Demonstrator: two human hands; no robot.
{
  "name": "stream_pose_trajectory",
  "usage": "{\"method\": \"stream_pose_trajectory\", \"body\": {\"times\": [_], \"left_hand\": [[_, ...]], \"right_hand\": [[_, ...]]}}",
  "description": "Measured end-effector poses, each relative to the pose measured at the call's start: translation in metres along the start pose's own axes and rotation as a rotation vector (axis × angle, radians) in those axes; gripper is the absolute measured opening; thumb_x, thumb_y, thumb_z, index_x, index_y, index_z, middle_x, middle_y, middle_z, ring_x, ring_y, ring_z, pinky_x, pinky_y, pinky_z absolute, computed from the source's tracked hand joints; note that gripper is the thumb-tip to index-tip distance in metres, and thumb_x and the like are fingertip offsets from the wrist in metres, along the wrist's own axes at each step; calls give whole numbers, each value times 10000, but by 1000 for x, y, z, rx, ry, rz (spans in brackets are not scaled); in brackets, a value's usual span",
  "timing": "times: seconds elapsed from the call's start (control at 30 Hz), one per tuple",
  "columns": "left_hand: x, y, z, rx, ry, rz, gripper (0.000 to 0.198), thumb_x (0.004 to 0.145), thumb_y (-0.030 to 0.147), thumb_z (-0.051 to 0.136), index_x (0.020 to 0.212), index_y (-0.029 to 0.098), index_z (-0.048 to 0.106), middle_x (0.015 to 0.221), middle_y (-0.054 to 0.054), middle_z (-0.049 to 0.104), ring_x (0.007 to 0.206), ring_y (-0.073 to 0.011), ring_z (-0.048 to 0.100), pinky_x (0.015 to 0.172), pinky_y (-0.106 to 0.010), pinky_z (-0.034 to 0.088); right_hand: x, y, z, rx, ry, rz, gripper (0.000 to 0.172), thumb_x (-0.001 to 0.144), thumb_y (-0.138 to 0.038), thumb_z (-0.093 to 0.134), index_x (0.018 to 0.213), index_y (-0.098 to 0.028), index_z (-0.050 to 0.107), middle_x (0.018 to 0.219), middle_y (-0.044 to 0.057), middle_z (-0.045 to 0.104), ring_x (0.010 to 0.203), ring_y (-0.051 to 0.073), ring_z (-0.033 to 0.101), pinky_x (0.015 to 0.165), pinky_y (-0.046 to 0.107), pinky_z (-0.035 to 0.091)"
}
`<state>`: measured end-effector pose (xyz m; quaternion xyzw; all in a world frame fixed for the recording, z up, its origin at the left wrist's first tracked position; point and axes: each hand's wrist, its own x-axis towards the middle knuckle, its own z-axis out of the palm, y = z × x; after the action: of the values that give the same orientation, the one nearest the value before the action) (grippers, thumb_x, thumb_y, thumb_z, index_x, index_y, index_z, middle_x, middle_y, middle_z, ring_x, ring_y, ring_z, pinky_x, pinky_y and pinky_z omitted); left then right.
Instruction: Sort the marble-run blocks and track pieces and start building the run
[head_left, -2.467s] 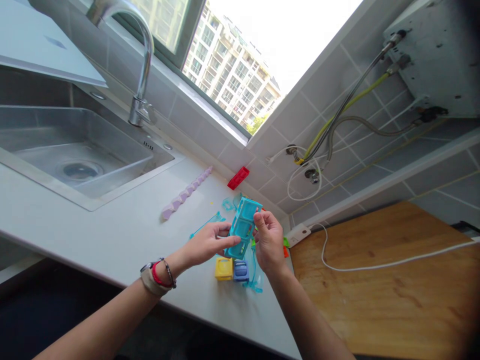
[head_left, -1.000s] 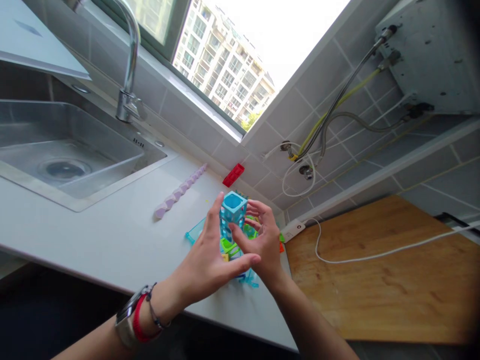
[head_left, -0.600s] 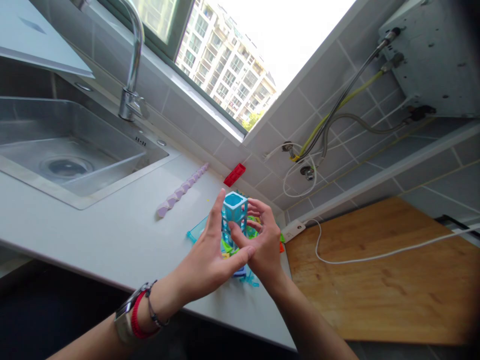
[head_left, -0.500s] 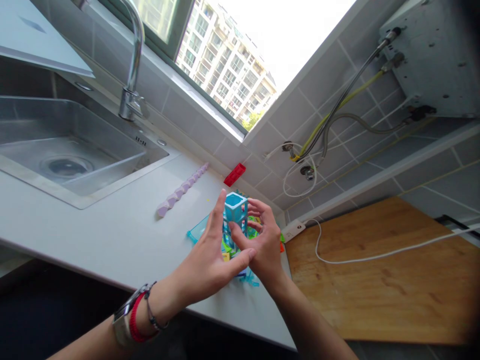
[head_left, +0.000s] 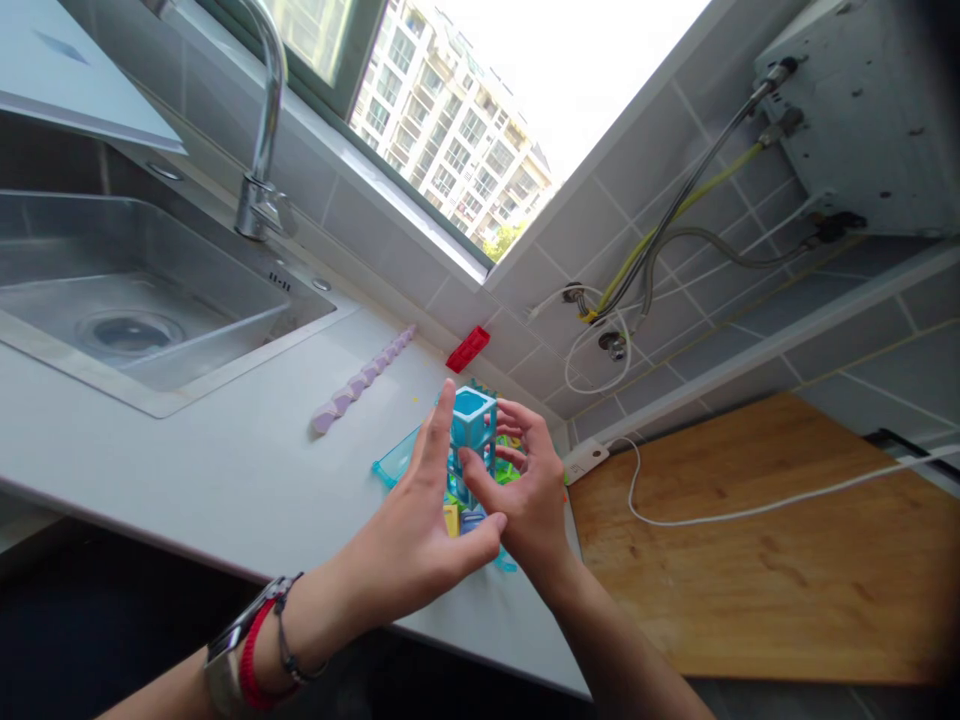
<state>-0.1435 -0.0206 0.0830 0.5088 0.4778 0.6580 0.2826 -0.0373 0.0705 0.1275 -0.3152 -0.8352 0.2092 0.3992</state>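
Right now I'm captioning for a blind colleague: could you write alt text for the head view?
Left hand and right hand surround a blue openwork tower at a white counter; further off are a lilac strip, a red piece and a steel sink.

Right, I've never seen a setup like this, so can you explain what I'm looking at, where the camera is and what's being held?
There's no robot here, just a person working bare-handed. One camera, worn on the person's head, looks forward and down. The right hand curls around a light-blue, square, open-framed tower. The left hand is spread open alongside; I can't tell whether it touches. On the smooth white countertop lie a pale lilac, notched strip, a clear-blue, flat piece and a yellow, boxy block, partly hidden. A rectangular steel sink is at the picture's left.
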Motion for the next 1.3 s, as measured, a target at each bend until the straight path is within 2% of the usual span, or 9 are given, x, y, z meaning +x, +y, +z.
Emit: {"method": "stream_pose_trajectory", "body": {"times": [0.27,0.4,0.53,0.73,0.87,0.97,1.03,1.1,1.3], "left_hand": [[1,-3,-3,-21,-29,1,1102,871,217,665,1633,381,-115,1723,-79,164,1546,-371,274,1236,-626,302],[-3,5,-10,41,-68,38,1026,899,175,596,1639,380,-84,1728,-47,165,1556,-342,262,1256,-590,283],[-9,16,-15,189,-192,106,1021,889,157,583,1645,358,-74,1741,-24,80,1581,-319,179,1279,-549,243],[-7,13,-13,264,-260,99,984,912,211,593,1654,300,-47,1742,-68,45,1591,-297,135,1282,-531,240],[-5,10,-12,333,-260,92,770,945,270,584,1630,296,235,1733,-80,137,1579,-317,196,1268,-536,280],[-5,8,-12,334,-375,118,502,974,290,566,1473,280,513,1546,-84,521,1409,-273,513,1190,-442,424],[-5,6,-12,333,-478,129,402,984,313,570,1385,278,585,1313,-70,693,1192,-241,668,1069,-379,519],[-6,4,-10,364,-548,133,362,980,335,590,1336,275,611,1162,-66,738,1050,-231,714,968,-346,556],[-6,-7,-7,467,-598,133,270,962,361,620,1212,263,645,1029,-62,734,956,-228,715,892,-319,552]], "right_hand": [[4,0,-4,46,-46,34,584,788,-266,791,1333,-285,583,1160,62,694,1082,244,677,852,380,623],[14,10,-21,114,-218,59,746,826,-287,772,1501,-333,457,1198,56,683,1064,241,699,877,407,637],[26,16,-45,68,-474,-13,716,833,-311,786,1492,-320,508,1340,73,659,1059,243,708,860,377,647],[61,24,-61,-41,-621,-16,650,802,-329,814,1406,-262,583,1284,78,696,1041,244,712,810,341,657],[119,65,-66,-16,-510,-18,644,775,-355,828,1360,-221,593,1143,73,736,1016,249,726,877,367,636],[168,115,-61,-65,-273,-23,703,694,-374,861,1324,-177,617,1137,100,729,1010,268,722,942,413,605],[193,150,-52,-80,-199,23,731,659,-382,856,1315,-161,622,1159,119,718,991,276,727,937,430,603],[211,182,-38,-140,-180,65,716,644,-372,844,1294,-156,635,1179,128,713,981,276,727,922,431,606],[238,252,5,-231,-152,126,644,637,-302,850,1225,-113,668,1054,147,751,970,299,711,895,475,602]]}}
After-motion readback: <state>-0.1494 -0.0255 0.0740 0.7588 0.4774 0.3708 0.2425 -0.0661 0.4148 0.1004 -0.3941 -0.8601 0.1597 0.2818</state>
